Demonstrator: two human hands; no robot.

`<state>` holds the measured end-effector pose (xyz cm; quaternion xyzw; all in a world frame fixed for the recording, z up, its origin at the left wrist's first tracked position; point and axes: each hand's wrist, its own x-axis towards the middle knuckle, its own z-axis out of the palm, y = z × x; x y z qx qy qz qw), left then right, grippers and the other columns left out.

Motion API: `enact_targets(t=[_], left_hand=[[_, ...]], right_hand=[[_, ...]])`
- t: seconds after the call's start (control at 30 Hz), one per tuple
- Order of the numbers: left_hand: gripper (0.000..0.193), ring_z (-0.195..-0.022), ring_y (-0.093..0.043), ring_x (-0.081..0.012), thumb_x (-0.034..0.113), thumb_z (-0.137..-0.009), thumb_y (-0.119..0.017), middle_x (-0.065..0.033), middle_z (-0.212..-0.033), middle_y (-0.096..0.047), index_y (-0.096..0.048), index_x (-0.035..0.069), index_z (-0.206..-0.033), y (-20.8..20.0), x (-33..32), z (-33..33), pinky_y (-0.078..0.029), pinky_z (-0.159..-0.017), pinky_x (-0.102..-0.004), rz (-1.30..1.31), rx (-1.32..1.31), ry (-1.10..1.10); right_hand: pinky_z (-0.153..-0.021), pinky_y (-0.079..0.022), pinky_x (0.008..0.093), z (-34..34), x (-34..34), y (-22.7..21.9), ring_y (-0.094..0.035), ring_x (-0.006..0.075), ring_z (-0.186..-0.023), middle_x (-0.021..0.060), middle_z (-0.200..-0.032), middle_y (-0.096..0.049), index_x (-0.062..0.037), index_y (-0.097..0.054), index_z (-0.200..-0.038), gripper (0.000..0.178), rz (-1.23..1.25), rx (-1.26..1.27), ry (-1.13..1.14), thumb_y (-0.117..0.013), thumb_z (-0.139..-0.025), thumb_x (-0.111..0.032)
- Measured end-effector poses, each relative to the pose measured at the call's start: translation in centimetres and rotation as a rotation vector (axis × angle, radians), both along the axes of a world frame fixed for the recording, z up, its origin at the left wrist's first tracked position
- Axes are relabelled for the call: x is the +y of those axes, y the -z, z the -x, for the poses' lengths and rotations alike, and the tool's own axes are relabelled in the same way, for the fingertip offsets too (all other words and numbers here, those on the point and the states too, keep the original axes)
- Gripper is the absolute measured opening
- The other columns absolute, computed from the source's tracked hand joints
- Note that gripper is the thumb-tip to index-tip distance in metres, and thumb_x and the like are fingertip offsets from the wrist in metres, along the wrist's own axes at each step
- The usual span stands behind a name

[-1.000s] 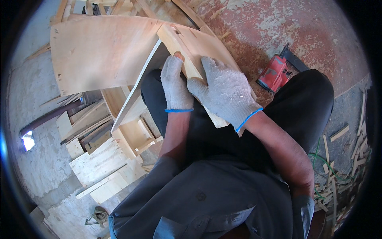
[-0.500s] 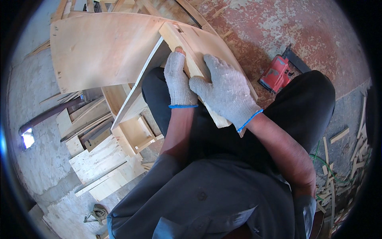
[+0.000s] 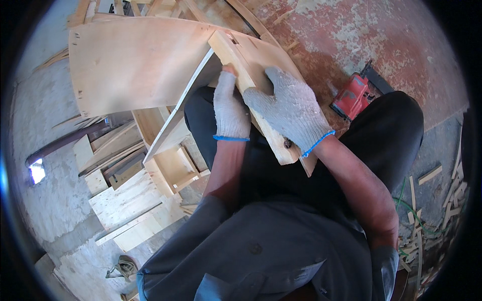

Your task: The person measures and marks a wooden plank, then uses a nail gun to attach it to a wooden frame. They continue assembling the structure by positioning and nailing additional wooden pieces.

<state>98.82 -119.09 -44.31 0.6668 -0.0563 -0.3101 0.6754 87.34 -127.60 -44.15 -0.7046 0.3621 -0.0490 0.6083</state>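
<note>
A pale wooden batten (image 3: 275,139) with a dark knot near its lower end lies slanted along a plywood panel (image 3: 261,50) over my lap. My left hand (image 3: 232,111), in a white knit glove with a blue cuff, is closed on the batten's left side; a bare fingertip shows at the top, and the other fingers are mostly hidden. From the right, my right hand (image 3: 291,106), gloved the same way, grips across the batten and panel, its thumb on the batten. A large plywood sheet (image 3: 140,60) adjoins them at the upper left.
A red nail gun (image 3: 351,96) lies on the worn red floor by my right knee. To the left are a drawer-like wooden box (image 3: 173,168) and stacked boards (image 3: 125,195). Wood offcuts (image 3: 430,174) and a green hose (image 3: 424,230) lie at the lower right.
The batten and panel sit slightly lower and farther right in view. My right hand has shifted a little up along the batten, and the dark knot now shows beside its cuff.
</note>
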Motion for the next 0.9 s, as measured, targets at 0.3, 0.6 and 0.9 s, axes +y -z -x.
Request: enact_targets(t=[0.3, 0.6, 0.9], left_hand=[[0.063, -0.131, -0.053, -0.0379, 0.051, -0.107, -0.046, -0.0195, -0.146, -0.053, -0.048, 0.002, -0.146, 2.3, -0.5, -4.4, -0.04, -0.114, -0.0507, 0.148, 0.135, 0.021], [0.062, -0.131, -0.055, -0.0359, 0.053, -0.107, -0.045, -0.0167, -0.144, -0.056, -0.048, 0.005, -0.146, 4.4, 0.1, -5.9, -0.045, -0.111, -0.0512, 0.224, 0.098, 0.114], [0.041, -0.124, -0.061, -0.032, 0.023, -0.108, -0.046, -0.0168, -0.138, -0.061, -0.053, -0.001, -0.141, 6.6, 1.1, -8.2, -0.05, -0.108, -0.047, 0.131, 0.076, 0.138]], right_hand=[[-0.092, -0.054, 0.0494, 0.1, 0.0, 0.0, -0.069, 0.0409, -0.102, 0.0263, -0.107, -0.069, 0.0039, -0.066, -0.107, 0.062, -0.006, -0.035, 0.009, -0.065, -0.087, -0.054], [-0.09, -0.055, 0.049, -0.2, -0.1, 0.3, -0.071, 0.0408, -0.098, 0.0266, -0.102, -0.071, 0.0056, -0.067, -0.107, 0.061, 0.001, -0.048, -0.015, -0.065, -0.088, -0.052], [-0.089, -0.057, 0.0483, -0.3, 0.0, 0.5, -0.072, 0.0396, -0.095, 0.0278, -0.1, -0.071, 0.0062, -0.067, -0.108, 0.061, 0.022, -0.059, -0.019, -0.064, -0.089, -0.052]])
